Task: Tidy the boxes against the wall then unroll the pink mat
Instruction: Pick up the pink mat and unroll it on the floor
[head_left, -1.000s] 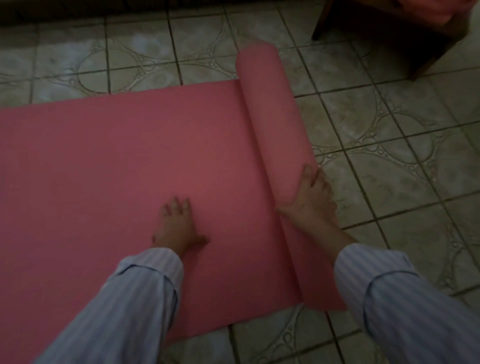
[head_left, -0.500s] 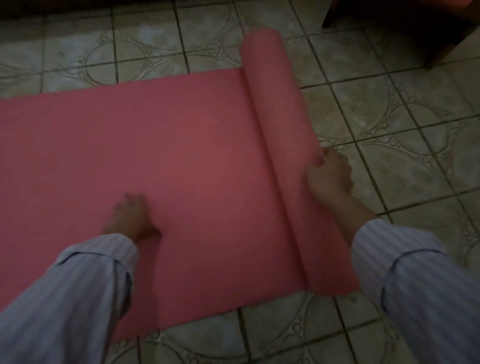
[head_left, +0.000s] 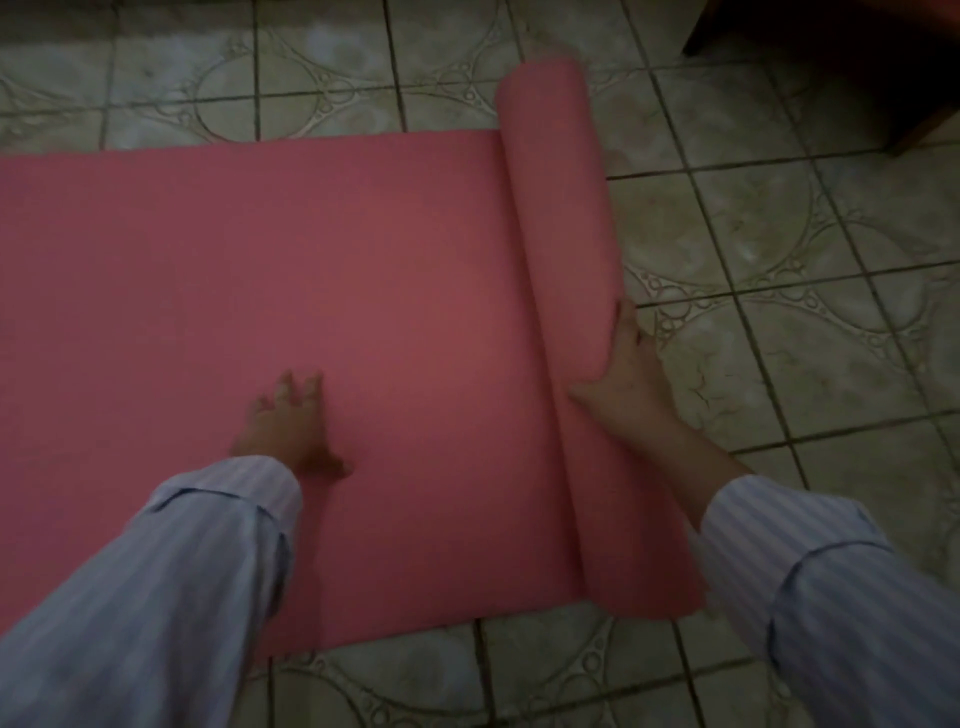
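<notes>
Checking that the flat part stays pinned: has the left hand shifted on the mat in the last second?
Yes. The left hand now lies farther left of the rolled part of the pink mat, fingers spread flat on it.

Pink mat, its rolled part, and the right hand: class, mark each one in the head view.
pink mat (head_left: 322, 270): head view, flat unrolled surface.
rolled part (head_left: 558, 171): head view, upper side of the roll.
right hand (head_left: 626, 379): head view, back of hand.
</notes>
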